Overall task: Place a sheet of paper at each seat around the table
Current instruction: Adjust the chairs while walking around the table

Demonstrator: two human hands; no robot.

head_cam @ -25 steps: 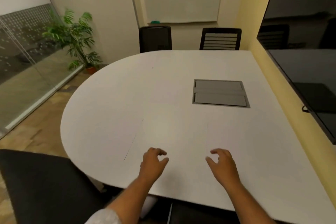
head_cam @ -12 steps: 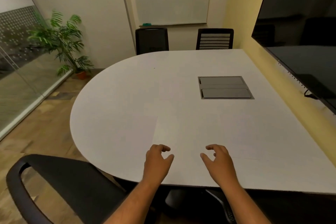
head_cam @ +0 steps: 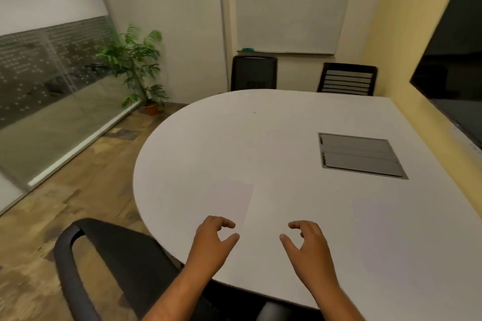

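A white sheet of paper (head_cam: 232, 200) lies flat on the white rounded table (head_cam: 273, 138), near its front edge and barely set off from the tabletop. My left hand (head_cam: 212, 241) hovers over the sheet's near corner, fingers curled and apart, holding nothing. My right hand (head_cam: 307, 245) hovers to the right over bare tabletop, also empty with curled fingers. A fainter pale patch (head_cam: 386, 232) further right may be another sheet; I cannot tell.
A black chair (head_cam: 104, 263) stands at the near left by the table edge. Two more black chairs (head_cam: 254, 73) (head_cam: 348, 78) stand at the far side. A grey cable hatch (head_cam: 361, 155) is set in the table. A potted plant (head_cam: 135, 65) stands by the glass wall; a dark screen (head_cam: 451, 41) hangs on the right.
My view has swung to the left and lifted, so the table now sits more to the right. Both hands have stayed low over the near edge, empty and curled.
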